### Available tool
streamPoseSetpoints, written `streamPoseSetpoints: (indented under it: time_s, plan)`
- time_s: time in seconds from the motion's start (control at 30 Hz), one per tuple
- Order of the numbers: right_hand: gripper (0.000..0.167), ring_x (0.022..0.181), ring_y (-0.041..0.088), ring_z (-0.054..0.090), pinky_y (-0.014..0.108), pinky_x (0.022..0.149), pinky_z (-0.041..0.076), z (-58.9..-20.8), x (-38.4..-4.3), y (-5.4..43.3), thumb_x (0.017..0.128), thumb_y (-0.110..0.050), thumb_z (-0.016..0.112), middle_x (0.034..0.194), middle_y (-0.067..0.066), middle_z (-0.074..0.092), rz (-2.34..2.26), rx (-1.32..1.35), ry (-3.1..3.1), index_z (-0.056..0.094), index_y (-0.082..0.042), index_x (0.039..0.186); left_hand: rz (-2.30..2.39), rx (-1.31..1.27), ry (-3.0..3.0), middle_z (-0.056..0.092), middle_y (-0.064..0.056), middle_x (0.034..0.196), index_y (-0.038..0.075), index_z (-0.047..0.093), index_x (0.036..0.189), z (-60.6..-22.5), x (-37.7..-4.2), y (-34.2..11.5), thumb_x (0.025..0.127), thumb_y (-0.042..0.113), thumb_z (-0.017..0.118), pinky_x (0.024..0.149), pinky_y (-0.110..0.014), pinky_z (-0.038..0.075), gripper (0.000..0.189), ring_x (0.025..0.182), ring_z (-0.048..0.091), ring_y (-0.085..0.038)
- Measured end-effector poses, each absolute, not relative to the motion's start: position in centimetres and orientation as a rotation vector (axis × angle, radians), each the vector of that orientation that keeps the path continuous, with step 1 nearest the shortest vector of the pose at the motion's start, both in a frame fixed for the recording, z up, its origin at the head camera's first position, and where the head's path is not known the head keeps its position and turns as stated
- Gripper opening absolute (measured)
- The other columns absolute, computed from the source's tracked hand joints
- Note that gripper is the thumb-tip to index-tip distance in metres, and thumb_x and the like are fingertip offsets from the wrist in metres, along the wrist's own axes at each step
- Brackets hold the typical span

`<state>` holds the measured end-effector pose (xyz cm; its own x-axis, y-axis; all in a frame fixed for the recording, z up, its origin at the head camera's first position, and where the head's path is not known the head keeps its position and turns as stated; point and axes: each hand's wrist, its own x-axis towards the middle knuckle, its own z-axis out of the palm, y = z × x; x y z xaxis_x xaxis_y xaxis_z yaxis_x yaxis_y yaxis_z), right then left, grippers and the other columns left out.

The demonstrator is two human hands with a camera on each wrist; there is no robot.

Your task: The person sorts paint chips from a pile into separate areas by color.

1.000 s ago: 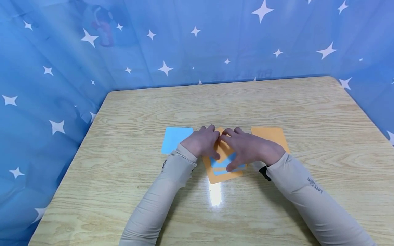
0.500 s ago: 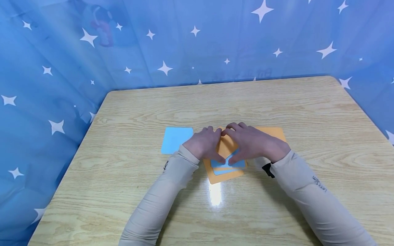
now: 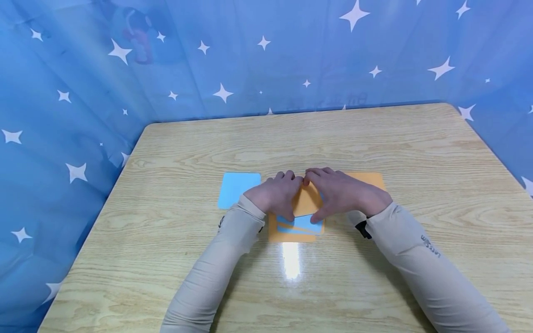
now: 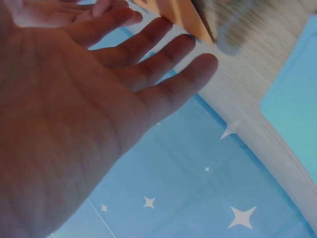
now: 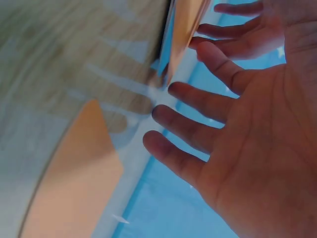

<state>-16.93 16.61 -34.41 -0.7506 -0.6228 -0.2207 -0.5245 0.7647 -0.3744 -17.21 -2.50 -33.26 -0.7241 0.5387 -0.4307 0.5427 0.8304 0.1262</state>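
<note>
A loose pile of orange and blue cards lies mid-table between my two hands, its top orange card (image 3: pixel 306 200) over a blue card (image 3: pixel 303 224). The lowest orange card (image 3: pixel 291 237) pokes out toward me. My left hand (image 3: pixel 276 195) stands at the pile's left side, fingers nearly straight with tips by the far edge. Along the right side is my right hand (image 3: pixel 341 196), its fingers extended and its thumb near the blue card. Both wrist views show the fingertips close to the edge of the pile (image 4: pixel 181 17); actual contact is hard to tell.
A separate blue card (image 3: pixel 237 187) lies flat to the left of my left hand. Behind my right hand lies another orange card (image 3: pixel 368 178), partly covered. The wooden table (image 3: pixel 166 222) ends at a blue curtain with white stars (image 3: pixel 250 55).
The lower cards of the pile have turned straighter and shifted slightly left. My right thumb has come up and in from its lower spot, and the hands frame the pile's two sides.
</note>
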Motion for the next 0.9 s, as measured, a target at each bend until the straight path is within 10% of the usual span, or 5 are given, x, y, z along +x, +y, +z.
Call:
streamPoseSetpoints:
  time_s: [0.9]
  plan:
    - [0.075,0.123,0.03,0.047,0.048,0.098,0.044,-34.2,-17.5,17.0,0.078,-0.037,0.085,0.139,0.007,0.054,-0.485,-0.903,2.661,0.05,-0.009,0.138,0.18,0.81,2.57,0.047,-0.006,0.143,0.014,0.03,0.159,-32.8,-18.1,-3.7,0.082,0.036,0.082,0.106,-0.041,0.045,0.095,0.126,0.046,-0.025]
